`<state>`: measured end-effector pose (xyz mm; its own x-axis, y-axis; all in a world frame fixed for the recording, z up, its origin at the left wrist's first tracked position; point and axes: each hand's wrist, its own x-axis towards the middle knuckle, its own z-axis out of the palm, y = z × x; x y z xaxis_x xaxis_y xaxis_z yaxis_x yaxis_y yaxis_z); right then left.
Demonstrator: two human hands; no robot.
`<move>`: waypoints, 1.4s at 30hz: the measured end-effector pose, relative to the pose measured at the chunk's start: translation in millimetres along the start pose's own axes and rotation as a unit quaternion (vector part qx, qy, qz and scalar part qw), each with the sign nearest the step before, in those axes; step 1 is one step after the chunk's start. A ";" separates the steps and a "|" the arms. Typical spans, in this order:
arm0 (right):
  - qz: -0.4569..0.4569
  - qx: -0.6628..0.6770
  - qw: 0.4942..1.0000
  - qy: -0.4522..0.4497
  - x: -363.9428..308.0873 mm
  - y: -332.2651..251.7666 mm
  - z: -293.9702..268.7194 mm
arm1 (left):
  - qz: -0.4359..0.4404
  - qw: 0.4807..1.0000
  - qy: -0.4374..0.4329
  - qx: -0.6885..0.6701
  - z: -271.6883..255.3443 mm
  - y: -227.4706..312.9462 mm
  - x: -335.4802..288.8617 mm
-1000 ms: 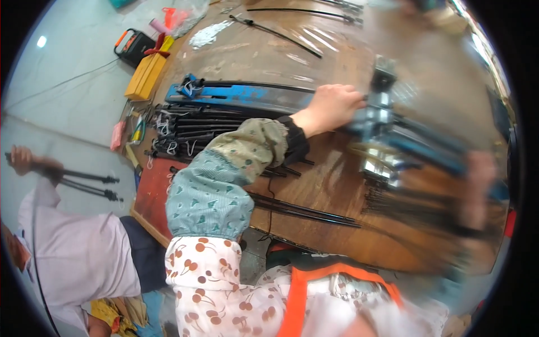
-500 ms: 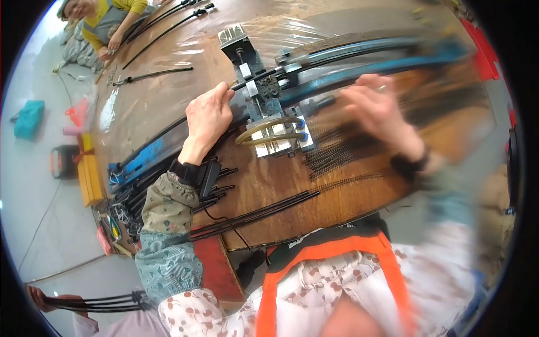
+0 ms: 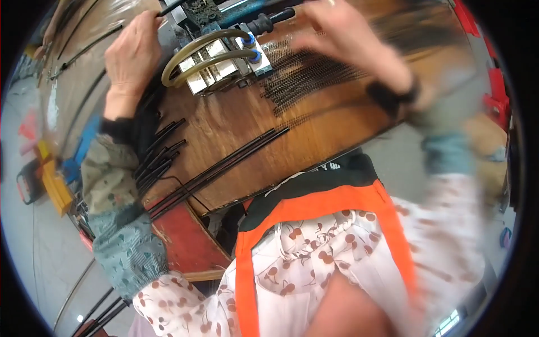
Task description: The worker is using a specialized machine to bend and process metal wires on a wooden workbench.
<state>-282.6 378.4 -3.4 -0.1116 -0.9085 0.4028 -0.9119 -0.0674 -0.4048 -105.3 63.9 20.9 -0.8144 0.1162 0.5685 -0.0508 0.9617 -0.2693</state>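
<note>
My left hand [image 3: 132,60] is closed around a thin black cable [image 3: 170,7] at the upper left, beside a metal clamping fixture [image 3: 224,63]. Two translucent brownish hoses loop from blue fittings across the fixture's bright blocks. My right hand [image 3: 351,35] is smeared by motion, to the right of a black-handled lever [image 3: 275,20] on the fixture. Its thumb looks apart from the fingers, but the fingertips are blurred and partly cut off at the top edge. Under this hand lies a bundle of dark coil springs [image 3: 314,78] on the wooden tabletop [image 3: 224,118].
Long black rods [image 3: 241,147] lie along the table's near edge, with more black tubes [image 3: 160,157] by my left forearm. A red panel with a wooden edge [image 3: 185,238] is below the table. Yellow and black objects [image 3: 53,185] stand on the floor at left.
The view has tilted down, so the fixture and table sit higher and further left. My left hand stays on the cable; my right hand remains blurred right of the fixture.
</note>
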 end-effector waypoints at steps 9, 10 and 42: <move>-0.038 -0.042 0.985 -0.160 -93.6 -64.9 43.8 | -0.162 0.978 -0.102 0.079 -53.7 39.5 -117.2; -0.019 -0.053 0.990 -0.131 -94.4 -64.1 38.1 | -0.129 0.969 -0.196 0.080 -75.9 106.5 -105.9; -0.081 0.231 0.967 0.064 177.7 -6.7 27.8 | -0.257 0.964 0.030 0.063 -220.5 -41.7 -39.2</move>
<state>-285.4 205.9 48.1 -0.0559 -0.8141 0.5780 -0.6507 -0.4094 -0.6395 56.2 74.0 181.3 -0.6285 -0.3493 0.6949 -0.5109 0.8591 -0.0302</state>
